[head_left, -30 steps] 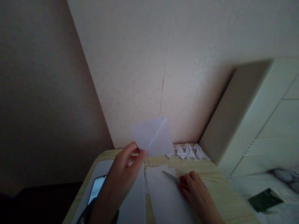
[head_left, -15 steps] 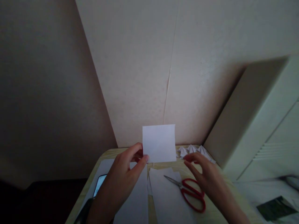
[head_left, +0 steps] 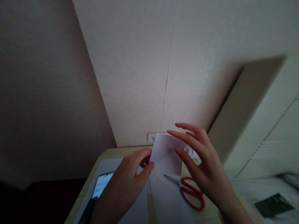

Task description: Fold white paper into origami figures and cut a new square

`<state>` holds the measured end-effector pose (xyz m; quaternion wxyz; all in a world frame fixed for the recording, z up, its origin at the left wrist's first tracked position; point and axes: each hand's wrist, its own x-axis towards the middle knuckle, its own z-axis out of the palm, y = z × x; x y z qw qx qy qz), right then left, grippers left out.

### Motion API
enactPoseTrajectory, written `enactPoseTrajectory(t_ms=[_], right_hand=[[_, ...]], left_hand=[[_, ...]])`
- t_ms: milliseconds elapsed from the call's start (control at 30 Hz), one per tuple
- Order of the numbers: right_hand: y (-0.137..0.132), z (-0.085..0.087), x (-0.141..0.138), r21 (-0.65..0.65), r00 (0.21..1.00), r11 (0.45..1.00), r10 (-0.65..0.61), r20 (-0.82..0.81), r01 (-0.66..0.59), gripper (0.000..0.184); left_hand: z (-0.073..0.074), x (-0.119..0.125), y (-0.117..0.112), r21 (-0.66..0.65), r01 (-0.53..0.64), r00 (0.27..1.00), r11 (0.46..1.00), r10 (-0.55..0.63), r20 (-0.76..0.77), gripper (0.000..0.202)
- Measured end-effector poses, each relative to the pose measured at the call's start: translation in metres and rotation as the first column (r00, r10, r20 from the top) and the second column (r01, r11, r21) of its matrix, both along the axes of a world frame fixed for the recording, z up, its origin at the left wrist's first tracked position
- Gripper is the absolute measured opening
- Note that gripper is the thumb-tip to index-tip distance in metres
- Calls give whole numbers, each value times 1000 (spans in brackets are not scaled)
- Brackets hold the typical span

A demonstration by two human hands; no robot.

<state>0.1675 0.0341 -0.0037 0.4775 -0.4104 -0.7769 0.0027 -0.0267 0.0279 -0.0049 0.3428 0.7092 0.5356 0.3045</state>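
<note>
My left hand (head_left: 130,175) pinches the lower left corner of a small white paper rectangle (head_left: 166,154) held upright above the table. My right hand (head_left: 201,161) has its fingers spread and stretched out, with fingertips touching the paper's right edge and top. Red-handled scissors (head_left: 189,190) lie on the table just below my right hand, blades pointing left. White paper sheets (head_left: 168,199) lie flat under both hands.
A phone (head_left: 101,185) with a lit screen rests on the paper at the left of the light wooden table (head_left: 109,154). Folded white paper shapes (head_left: 192,153) sit at the back, mostly hidden by my right hand. A white cabinet (head_left: 263,124) stands on the right; a dark card (head_left: 273,205) lies lower right.
My right hand let go of the scissors, left them on the table, and rose to the paper. The paper turned from a diagonal tilt to upright and came closer.
</note>
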Motion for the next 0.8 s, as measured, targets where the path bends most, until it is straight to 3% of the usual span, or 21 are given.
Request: enactPoseTrajectory(t_ms=[267, 800], right_hand=[[0, 0, -2, -41, 997, 996, 73, -8, -73, 28], [1, -2, 2, 5, 991, 992, 129, -46, -129, 31]], left_hand=[[-1, -2, -4, 0, -15, 1000, 1000, 15, -7, 35], [-3, -4, -5, 8, -5, 999, 1000, 4, 47, 34]])
